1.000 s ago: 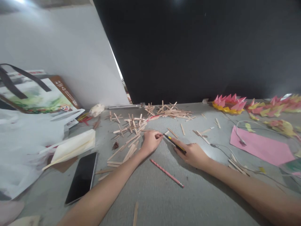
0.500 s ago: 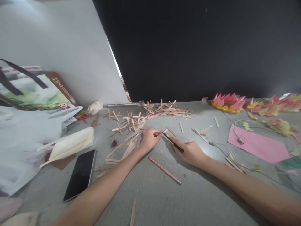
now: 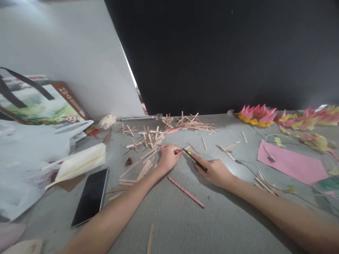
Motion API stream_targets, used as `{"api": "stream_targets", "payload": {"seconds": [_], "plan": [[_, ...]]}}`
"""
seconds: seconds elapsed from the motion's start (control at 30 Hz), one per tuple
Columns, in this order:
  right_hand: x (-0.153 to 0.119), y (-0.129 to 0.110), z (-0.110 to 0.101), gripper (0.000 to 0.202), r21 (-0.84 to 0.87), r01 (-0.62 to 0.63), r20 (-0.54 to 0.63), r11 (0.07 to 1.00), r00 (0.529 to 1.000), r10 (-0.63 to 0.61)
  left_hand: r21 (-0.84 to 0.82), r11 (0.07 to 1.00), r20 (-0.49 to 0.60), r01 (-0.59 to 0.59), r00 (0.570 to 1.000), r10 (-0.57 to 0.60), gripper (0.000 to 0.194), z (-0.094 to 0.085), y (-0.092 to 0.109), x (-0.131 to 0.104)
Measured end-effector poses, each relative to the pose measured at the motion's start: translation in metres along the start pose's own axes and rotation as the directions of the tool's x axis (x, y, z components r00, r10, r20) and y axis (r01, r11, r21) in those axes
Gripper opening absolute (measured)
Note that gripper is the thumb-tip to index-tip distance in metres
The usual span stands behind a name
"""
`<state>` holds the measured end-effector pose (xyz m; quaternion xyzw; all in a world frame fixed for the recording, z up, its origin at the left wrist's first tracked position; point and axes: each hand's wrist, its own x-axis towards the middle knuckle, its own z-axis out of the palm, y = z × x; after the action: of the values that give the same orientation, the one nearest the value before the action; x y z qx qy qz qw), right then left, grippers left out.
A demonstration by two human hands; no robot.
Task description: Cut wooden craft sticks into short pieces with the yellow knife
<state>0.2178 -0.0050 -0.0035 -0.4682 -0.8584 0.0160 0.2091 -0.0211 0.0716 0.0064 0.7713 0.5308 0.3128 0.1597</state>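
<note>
My right hand (image 3: 215, 171) grips a black and yellow utility knife (image 3: 196, 161), its blade end pointing up and left. My left hand (image 3: 170, 157) is closed in a pinch on a wooden craft stick (image 3: 187, 147), which is mostly hidden by the fingers; a pale end shows past the fingertips. The knife's tip is right by those fingertips; whether it touches the stick is too small to tell. Below the hands lies a pink pencil (image 3: 186, 192). Crossed craft sticks (image 3: 149, 137) are heaped just beyond my left hand, with loose sticks (image 3: 145, 168) beside my left wrist.
A phone (image 3: 90, 197) and a cream paper pad (image 3: 81, 162) lie at the left, by plastic bags (image 3: 29, 155). On the right are pink paper (image 3: 291, 162), a white cable (image 3: 255, 163) and a pink-yellow paper crown (image 3: 256, 116). A black panel (image 3: 225, 56) stands behind.
</note>
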Motion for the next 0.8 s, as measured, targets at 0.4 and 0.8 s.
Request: {"api": "stream_targets", "payload": {"seconds": [0.4,0.8], "plan": [[-0.0012,0.001,0.0014,0.054,0.007,-0.003,0.012,1.0,1.0,0.003,0.011,0.999,0.057,-0.047,0.997,0.046,0.005,-0.0045,0.0004,0.0007],[-0.001,0.002,0.0033,0.053,0.003,0.0,0.009,1.0,1.0,0.0,0.077,0.992,0.056,-0.104,0.993,0.1,0.009,-0.0013,0.0007,-0.0023]]}}
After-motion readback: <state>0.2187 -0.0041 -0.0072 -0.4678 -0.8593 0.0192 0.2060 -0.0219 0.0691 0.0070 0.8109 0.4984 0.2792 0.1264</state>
